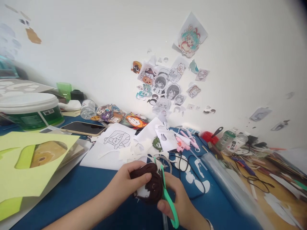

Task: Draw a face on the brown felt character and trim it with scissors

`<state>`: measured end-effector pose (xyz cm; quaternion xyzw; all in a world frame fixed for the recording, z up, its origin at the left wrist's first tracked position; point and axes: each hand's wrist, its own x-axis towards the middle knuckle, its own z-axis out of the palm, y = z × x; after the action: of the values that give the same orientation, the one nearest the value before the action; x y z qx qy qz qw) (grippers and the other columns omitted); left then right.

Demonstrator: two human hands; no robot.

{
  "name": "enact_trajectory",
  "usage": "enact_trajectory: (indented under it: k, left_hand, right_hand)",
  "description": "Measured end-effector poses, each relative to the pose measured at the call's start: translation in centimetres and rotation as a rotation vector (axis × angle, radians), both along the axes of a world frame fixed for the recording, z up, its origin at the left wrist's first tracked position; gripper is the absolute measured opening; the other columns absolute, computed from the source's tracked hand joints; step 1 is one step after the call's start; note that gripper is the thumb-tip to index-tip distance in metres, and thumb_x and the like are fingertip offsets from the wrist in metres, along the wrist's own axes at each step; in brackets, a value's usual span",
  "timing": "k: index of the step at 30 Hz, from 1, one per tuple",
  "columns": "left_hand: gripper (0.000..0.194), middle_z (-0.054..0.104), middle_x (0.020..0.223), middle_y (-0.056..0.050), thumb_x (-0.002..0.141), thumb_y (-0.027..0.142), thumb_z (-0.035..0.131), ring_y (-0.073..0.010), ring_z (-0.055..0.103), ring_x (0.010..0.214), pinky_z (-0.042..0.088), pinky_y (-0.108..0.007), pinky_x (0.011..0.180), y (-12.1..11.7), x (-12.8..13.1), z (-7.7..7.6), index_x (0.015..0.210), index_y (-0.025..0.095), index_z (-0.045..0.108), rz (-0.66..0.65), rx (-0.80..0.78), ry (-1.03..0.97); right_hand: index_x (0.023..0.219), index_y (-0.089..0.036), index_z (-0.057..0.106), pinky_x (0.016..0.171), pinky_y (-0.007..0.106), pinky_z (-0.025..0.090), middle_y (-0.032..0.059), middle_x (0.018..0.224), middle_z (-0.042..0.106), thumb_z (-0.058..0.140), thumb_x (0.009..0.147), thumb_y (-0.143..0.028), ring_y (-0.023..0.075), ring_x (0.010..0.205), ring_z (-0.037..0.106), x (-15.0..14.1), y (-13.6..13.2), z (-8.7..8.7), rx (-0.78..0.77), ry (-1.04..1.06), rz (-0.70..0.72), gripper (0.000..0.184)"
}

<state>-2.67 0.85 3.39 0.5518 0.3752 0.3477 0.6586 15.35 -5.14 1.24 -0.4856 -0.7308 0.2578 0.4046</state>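
My left hand [130, 180] is closed on a paper cutout [153, 185] of a cartoon head with dark brown hair, thumb lying across its front. On the other side, my right hand [175, 195] grips green-handled scissors [171, 204]. Their blades point up and away, along the right edge of the cutout. How far the blades are apart I cannot tell. Just beyond the hands lie white paper scraps [134, 151] and a green-haired cutout [157, 144]. A sheet with a line drawing [117, 139] rests further left on the blue table [100, 182].
Yellow sheets [52, 169], a phone [83, 128] and a white-and-green tub [31, 110] occupy the left. Toward the right are a pink glue gun [182, 143], black cable [203, 188], a clear plastic roll [227, 179] and bottles [237, 142]. Paper cartoons [172, 91] cover the wall.
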Motion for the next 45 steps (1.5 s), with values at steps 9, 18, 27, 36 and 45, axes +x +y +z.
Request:
enact_trajectory:
  k: [9,18,27,36,45]
  left_hand:
    - [0.036,0.066,0.075,-0.001,0.062,0.047,0.07,-0.0181,0.056,0.072,0.043,-0.026,0.063,0.4,-0.1,-0.6,0.083,0.018,0.068,-0.029,0.004,0.025]
    - [0.027,0.066,0.069,0.001,0.062,0.041,0.072,-0.0163,0.055,0.069,0.041,-0.024,0.061,-0.3,0.0,0.7,0.077,0.019,0.068,0.075,-0.026,-0.045]
    - [0.028,0.066,0.067,0.001,0.062,0.042,0.073,-0.0147,0.054,0.066,0.04,-0.024,0.06,-0.2,0.1,1.1,0.075,0.019,0.068,0.117,-0.042,-0.091]
    - [0.03,0.066,0.073,0.0,0.062,0.044,0.072,-0.0178,0.056,0.072,0.043,-0.026,0.065,-0.2,0.1,0.6,0.078,0.019,0.067,0.087,-0.02,-0.04]
    - [0.033,0.067,0.077,-0.002,0.067,0.048,0.067,-0.0206,0.059,0.075,0.045,-0.028,0.063,0.8,-0.4,-0.6,0.084,0.02,0.067,0.032,0.069,0.069]
  right_hand:
    - [0.073,-0.016,0.064,0.065,0.03,0.039,0.0049,0.068,0.048,0.043,0.073,-0.077,0.021,0.07,0.05,-0.2,-0.1,0.3,0.063,-0.088,-0.066,0.065]
    - [0.066,-0.014,0.062,0.051,0.024,0.025,-0.0003,0.059,0.039,0.051,0.069,-0.077,0.0137,0.057,0.039,-0.6,0.4,0.5,0.037,0.02,-0.081,0.064]
    - [0.069,-0.016,0.058,0.053,0.025,0.032,0.0004,0.06,0.045,0.051,0.071,-0.075,0.0145,0.056,0.044,-0.5,0.3,0.6,-0.033,0.073,-0.056,0.059]
    - [0.077,-0.017,0.062,0.064,0.028,0.036,0.0026,0.07,0.049,0.043,0.076,-0.074,0.018,0.068,0.048,-0.5,0.0,1.0,-0.028,-0.063,-0.009,0.06]
    - [0.062,-0.015,0.054,0.055,0.025,0.026,-0.0006,0.06,0.036,0.042,0.073,-0.078,0.015,0.06,0.04,-0.1,0.5,0.4,0.033,-0.143,-0.084,0.064]
